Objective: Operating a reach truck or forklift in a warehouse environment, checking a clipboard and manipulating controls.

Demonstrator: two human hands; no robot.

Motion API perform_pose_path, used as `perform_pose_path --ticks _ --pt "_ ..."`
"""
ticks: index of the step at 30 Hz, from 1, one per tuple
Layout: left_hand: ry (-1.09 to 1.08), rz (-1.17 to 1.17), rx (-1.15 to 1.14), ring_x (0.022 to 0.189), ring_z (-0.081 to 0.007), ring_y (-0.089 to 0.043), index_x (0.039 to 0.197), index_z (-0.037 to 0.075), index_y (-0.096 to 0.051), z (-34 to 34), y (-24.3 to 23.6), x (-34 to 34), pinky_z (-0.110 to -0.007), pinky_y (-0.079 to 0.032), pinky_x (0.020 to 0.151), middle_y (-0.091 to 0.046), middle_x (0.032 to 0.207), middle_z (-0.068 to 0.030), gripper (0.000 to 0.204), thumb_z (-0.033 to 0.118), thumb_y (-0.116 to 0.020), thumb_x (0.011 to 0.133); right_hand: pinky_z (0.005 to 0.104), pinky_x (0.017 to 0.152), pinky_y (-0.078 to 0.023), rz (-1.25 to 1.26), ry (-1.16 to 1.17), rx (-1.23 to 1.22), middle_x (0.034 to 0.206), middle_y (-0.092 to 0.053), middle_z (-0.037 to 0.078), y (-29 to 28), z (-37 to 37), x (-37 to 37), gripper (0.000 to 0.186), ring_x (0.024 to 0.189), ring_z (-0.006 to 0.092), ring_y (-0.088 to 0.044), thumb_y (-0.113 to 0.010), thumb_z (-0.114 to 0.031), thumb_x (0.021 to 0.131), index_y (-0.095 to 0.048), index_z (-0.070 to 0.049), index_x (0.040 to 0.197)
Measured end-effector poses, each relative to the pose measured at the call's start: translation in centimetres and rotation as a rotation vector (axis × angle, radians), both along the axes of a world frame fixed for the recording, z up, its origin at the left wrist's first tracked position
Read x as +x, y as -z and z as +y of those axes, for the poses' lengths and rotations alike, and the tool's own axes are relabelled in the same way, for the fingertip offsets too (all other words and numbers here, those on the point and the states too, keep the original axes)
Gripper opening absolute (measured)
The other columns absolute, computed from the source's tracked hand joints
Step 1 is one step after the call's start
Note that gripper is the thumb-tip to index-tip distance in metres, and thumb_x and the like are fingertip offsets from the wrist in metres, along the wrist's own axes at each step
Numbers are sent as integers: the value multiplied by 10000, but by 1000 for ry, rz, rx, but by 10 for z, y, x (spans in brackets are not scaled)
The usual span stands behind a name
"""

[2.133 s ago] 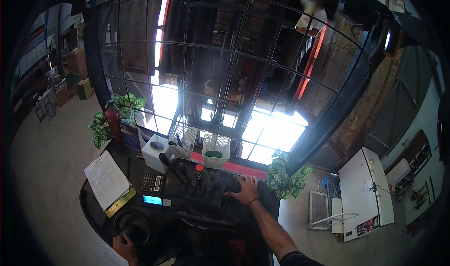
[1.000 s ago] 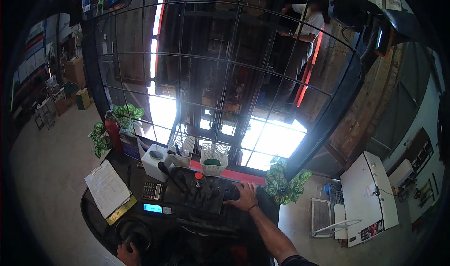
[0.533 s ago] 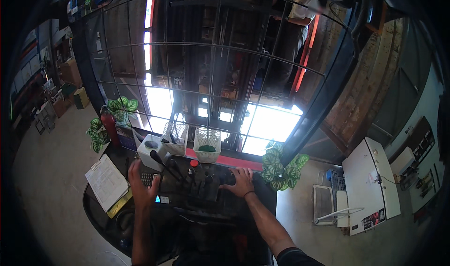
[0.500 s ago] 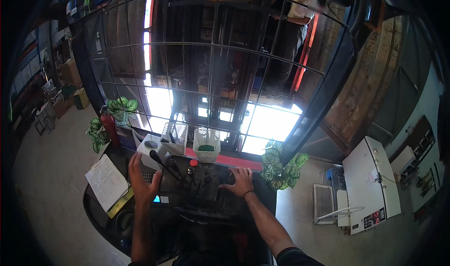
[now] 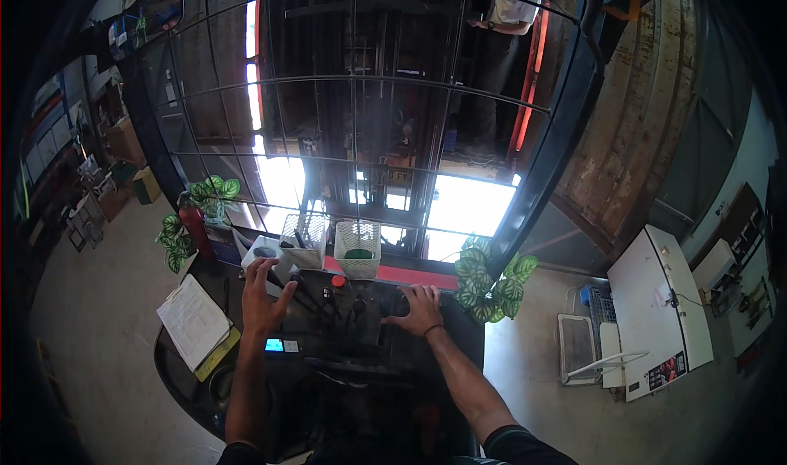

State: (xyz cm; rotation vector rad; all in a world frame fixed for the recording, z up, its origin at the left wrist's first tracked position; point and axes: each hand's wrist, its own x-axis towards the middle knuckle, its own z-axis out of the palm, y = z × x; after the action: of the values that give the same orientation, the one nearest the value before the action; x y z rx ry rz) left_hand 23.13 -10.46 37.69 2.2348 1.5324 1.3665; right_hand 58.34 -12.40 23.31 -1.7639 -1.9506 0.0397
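In front of me is a dark dashboard (image 5: pixel 328 346) with several black levers (image 5: pixel 330 294) and a small lit display (image 5: pixel 281 345). My left hand (image 5: pixel 264 305) is raised over its left part, fingers and thumb apart, beside the levers. Part of the nearest lever is hidden behind that hand. My right hand (image 5: pixel 421 311) is at the dashboard's right side, fingers spread and thumb pointing left. I see nothing held in either hand. A dark shape lies under the right fingers, too dim to make out. A red cap (image 5: pixel 338 281) stands out behind the levers.
Two white baskets (image 5: pixel 357 250) and a white box (image 5: pixel 261 252) stand along the back. A clipboard with papers (image 5: pixel 195 321) lies left. Leafy plants (image 5: pixel 490 289) flank a wire grille; beyond it a person (image 5: pixel 510 14) stands. A white cabinet (image 5: pixel 656 313) is at right.
My left hand has shifted a little right, closer to the levers. The right hand stays nearly in place. The view has tilted slightly, and the person beyond the grille has changed posture.
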Motion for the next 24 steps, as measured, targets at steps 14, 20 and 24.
perform_pose_path --ticks 14,20,24 --pt "12 56 -37 888 -291 -662 990 35 -695 17 -40 -13 -400 -516 882 -640 982 -139 476 365 -896 711 553 1208 -179 50 -15 42 1321 -560 128 -18 20 1 1099 1347 317 -435 -790 -821 548 -601 -116 1370" --pt "163 497 -121 934 -262 -660 1095 116 -731 5 -53 -7 -427 -464 915 -653 978 -92 642 593 -844 681 553 1206 -178 41 -33 -8 1329 -563 135 -10 -2 14 1163 1346 321 -446 -761 -863 529 -590 -98 1388" --pt "270 664 -64 1145 -302 -589 1277 139 -689 1 -61 2 -459 -396 1040 -631 1122 -114 794 621 -833 662 557 1216 -164 43 -7 -14 1338 -563 128 -7 -6 22 1182 1355 312 -450 -745 -878 529 -581 -97 1401"
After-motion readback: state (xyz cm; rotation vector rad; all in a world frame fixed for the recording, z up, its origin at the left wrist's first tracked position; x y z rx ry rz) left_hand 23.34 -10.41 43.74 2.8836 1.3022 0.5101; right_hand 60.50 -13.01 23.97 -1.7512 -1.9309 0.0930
